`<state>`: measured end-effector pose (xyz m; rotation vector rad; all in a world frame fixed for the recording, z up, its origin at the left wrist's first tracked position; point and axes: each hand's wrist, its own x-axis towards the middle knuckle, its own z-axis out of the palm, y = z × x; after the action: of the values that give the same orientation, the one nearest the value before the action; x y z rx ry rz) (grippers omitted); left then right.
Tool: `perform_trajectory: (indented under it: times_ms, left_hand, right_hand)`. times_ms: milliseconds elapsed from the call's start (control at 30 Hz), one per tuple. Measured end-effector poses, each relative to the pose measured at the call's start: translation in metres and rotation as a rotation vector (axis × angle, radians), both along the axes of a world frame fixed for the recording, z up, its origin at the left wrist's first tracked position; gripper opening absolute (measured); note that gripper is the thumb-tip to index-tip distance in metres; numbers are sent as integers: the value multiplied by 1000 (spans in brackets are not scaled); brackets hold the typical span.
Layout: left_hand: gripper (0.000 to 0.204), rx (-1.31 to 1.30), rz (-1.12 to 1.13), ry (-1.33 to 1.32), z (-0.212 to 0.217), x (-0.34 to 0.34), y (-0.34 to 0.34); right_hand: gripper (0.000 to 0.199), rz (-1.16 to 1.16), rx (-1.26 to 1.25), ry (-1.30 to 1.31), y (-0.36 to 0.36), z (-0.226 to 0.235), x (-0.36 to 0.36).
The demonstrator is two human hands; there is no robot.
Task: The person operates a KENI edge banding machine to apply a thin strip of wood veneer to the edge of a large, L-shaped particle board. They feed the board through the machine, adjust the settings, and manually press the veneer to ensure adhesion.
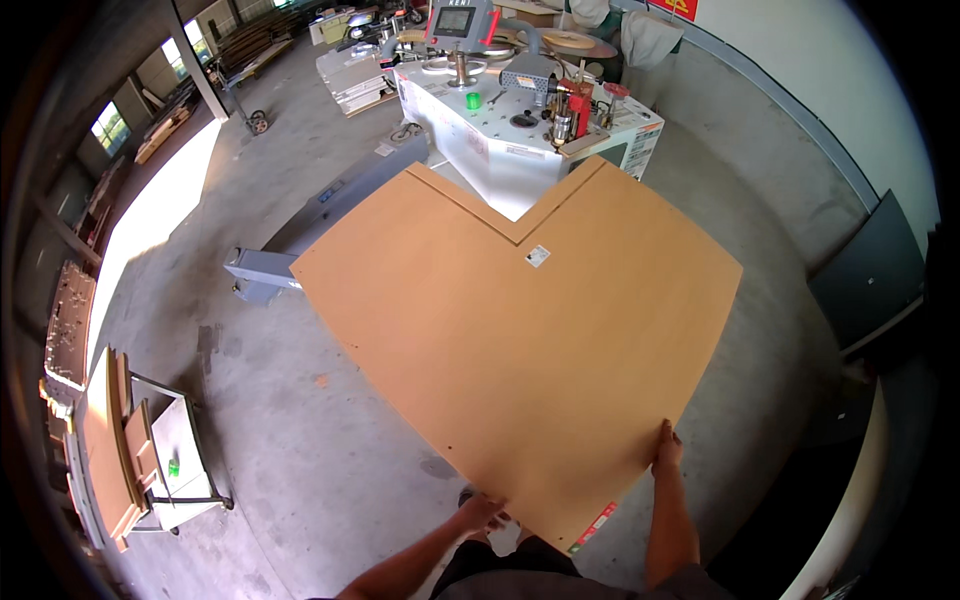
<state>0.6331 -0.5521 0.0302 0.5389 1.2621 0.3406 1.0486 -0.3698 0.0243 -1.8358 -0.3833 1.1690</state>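
Note:
A large brown board (500, 330) with a right-angled notch in its far edge spreads out in front of me. A small white label (538, 256) is stuck near the notch's inner corner, and a red-and-green strip (594, 528) shows at the near right edge. My left hand (484, 513) grips the near left edge, its fingers partly under the board. On the right edge, my right hand (667, 450) is closed with the thumb on top and the other fingers mostly hidden. The notch lies against or over the near side of a white machine (470, 150); contact cannot be made out.
On the machine stand a control screen (460, 22), a red-and-metal working head (570, 115) and a green cup (473, 100). A grey support arm (330, 195) juts left. A cart (180, 460) with brown panels stands at lower left. A dark panel (868, 280) leans on the right wall.

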Motion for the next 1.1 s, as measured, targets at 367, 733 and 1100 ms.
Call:
perform_trajectory:
  times_ms: [367,733,1100]
  left_hand:
    - [70,1077,-230,1044,72,-121,308]
    - [81,941,-397,1442,28,-69,336]
    - [58,1477,-348,958,112,-3,626]
  right_hand:
    - [63,-204,20,-444,33,-45,138]
    - [57,-63,-605,-1282,118,31,160]
    - [72,786,153,-1373,360,63,-114]
